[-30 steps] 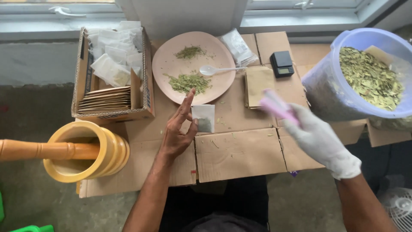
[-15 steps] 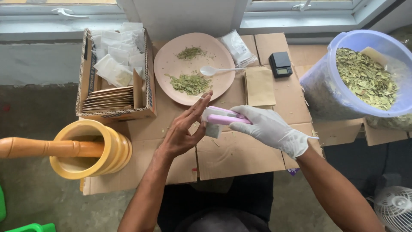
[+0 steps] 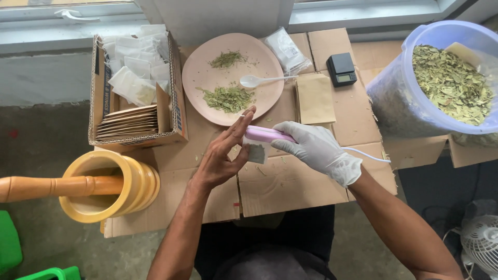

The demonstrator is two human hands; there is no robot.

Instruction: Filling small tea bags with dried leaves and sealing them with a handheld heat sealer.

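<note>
1. Flattened cardboard (image 3: 290, 192) for a worktop, under a window sill, with bare floor to either side.
2. At far right, a lilac tub (image 3: 394, 109) heaped with dried green leaves.
3. At left, a yellow mortar (image 3: 104, 186) on its side, with a wooden pestle (image 3: 46, 186) lying in its mouth.
4. Behind that, a cardboard box (image 3: 176, 103) of white sachets and stacked brown pouches.
5. Just beside the box, a pink plate (image 3: 207, 78) with two small leaf piles and a white spoon (image 3: 259, 80).
6. Right hand (image 3: 316, 148), gloved in white, wrapped tight around a pink handheld sealer (image 3: 267, 135) with a white cord trailing off to the right.
7. Left hand (image 3: 220, 158), bare, with fingers stretched out and apart and the thumb tip touching the small sachet (image 3: 257, 154).
8. Small sachet hanging from the sealer's tip, between both hands and in front of the plate.
9. Judged from this: sealing of the sachet's top edge in hand; calls next for a steady squeeze along the whole seam, with bare fingertips kept off the hot end.
</note>
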